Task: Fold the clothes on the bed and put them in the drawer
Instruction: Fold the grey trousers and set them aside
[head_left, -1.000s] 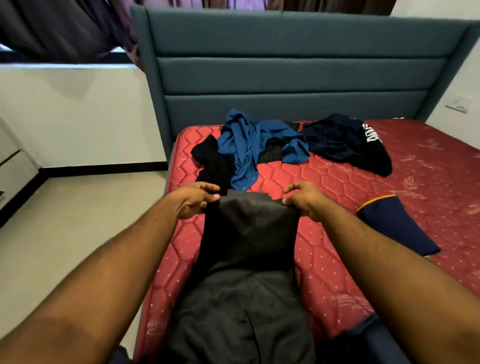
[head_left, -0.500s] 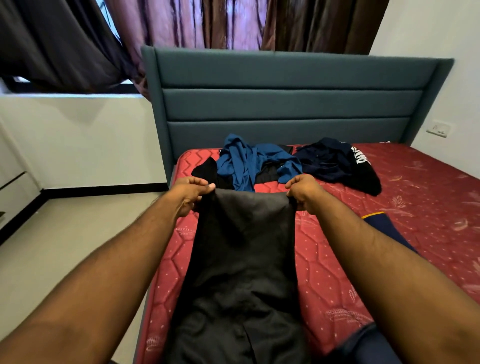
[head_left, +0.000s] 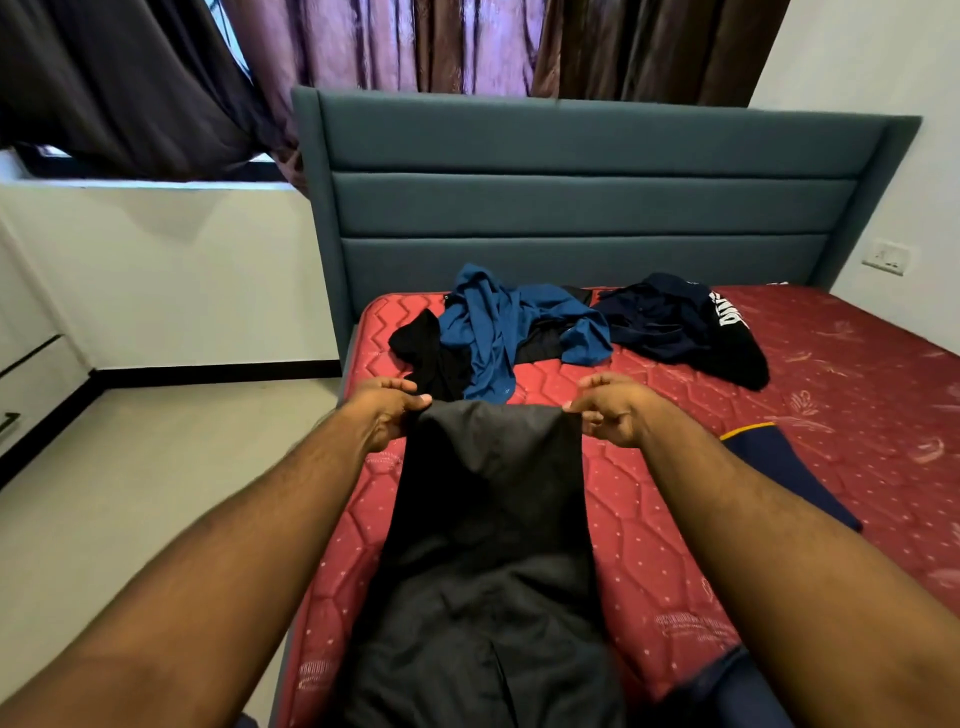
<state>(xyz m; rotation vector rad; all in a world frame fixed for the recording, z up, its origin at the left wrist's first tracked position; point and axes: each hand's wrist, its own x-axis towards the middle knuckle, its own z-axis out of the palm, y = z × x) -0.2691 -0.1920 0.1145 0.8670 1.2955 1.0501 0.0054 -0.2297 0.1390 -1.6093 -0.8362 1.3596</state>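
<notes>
1. Now my left hand (head_left: 387, 410) pinches one top corner of the dark grey garment (head_left: 488, 530), and my right hand (head_left: 613, 410) pinches the other.
2. It hangs stretched between them, running down toward me over the bed's (head_left: 675, 519) left edge.
3. Beyond my hands, a blue shirt (head_left: 498, 327) and a navy top (head_left: 675, 322) lie crumpled near the headboard (head_left: 571, 208).
</notes>
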